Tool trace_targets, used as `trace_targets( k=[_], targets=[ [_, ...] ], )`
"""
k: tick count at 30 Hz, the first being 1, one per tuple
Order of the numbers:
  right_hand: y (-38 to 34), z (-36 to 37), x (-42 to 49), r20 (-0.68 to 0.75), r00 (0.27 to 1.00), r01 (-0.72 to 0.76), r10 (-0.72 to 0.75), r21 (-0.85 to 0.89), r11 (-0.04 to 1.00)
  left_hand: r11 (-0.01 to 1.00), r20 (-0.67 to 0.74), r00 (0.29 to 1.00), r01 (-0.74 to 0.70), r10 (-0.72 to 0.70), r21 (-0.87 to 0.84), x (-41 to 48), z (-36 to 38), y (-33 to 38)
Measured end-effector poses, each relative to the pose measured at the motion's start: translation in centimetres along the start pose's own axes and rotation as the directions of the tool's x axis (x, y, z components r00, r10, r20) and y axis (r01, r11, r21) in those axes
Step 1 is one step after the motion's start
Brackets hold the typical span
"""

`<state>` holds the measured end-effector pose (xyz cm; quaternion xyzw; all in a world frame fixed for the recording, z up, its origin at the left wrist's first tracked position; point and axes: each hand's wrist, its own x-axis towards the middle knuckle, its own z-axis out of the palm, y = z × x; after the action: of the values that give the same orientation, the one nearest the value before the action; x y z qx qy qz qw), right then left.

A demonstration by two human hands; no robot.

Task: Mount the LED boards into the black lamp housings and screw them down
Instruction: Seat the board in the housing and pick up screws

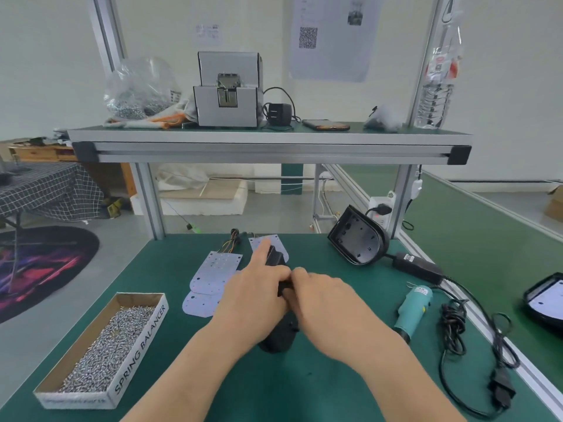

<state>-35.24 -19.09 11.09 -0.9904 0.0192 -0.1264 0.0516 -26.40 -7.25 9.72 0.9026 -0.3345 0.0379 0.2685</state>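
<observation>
Green bench mat under you: your left hand and right hand both grip a black lamp housing. LED boards lie loose just left; an empty housing stands beyond your right. Most mounting and screwing looks undone.

The camera wearer's two arms are showing, both bare. The left hand is sitting just below the picture's centre, toward 7 o'clock, and the left forearm is running off the bottom edge near 7 o'clock. The right hand is lying beside it toward 5 o'clock, and the right forearm is leaving the frame near 5 o'clock. Both forearms are showing uncovered all the way to the frame's edge. Knuckles are standing out softly on the backs of both hands. The picture is blurring slightly, so fingernails and finer detail are staying unclear.
</observation>
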Motion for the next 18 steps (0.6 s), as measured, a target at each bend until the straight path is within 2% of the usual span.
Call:
trace_targets(
  k=[3,5,6,7,9,11,14,16,18],
  targets=[
    [1.1,0.3,0.6,-0.015,1.000,-0.012,0.015,0.185,0.983,0.994,0.064,0.996,-0.055,0.061,-0.096,-0.3,-1.3,-0.4],
    [2.5,0.2,0.6,-0.061,0.998,-0.002,0.031,0.430,0.903,0.951,0.127,0.990,-0.016,0.058,-0.309,-0.8,-2.9,-1.4],
    [3.1,0.2,0.4,-0.094,0.994,0.001,0.057,0.527,0.850,0.878,0.151,0.987,0.031,0.047,-0.478,-1.0,-3.7,-1.7],
    [3.5,0.2,0.3,-0.112,0.990,0.000,0.086,0.607,0.794,0.763,0.165,0.985,0.078,0.039,-0.642,-1.0,-4.1,-2.2],
    [4.0,0.4,0.0,-0.085,0.990,-0.009,0.116,0.768,0.641,0.569,0.178,0.984,0.149,-0.005,-0.809,-0.6,-4.0,-3.6],
    [3.9,0.6,0.0,-0.024,0.994,-0.031,0.109,0.877,0.479,0.454,0.227,0.974,0.191,0.025,-0.870,-0.3,-2.8,-4.5],
    [3.1,0.6,0.1,0.007,0.998,-0.026,0.061,0.952,0.304,0.284,0.309,0.920,0.238,0.240,-0.929,0.0,-0.9,-5.2],
    [2.7,0.7,0.2,0.015,0.999,-0.022,0.028,0.969,0.247,0.207,0.293,0.900,0.235,0.322,-0.950,0.5,0.1,-5.6],
    [2.7,0.7,0.3,0.025,1.000,-0.025,0.004,0.964,0.265,0.117,0.257,0.912,0.231,0.320,-0.966,0.7,0.9,-5.6]
  ],
)
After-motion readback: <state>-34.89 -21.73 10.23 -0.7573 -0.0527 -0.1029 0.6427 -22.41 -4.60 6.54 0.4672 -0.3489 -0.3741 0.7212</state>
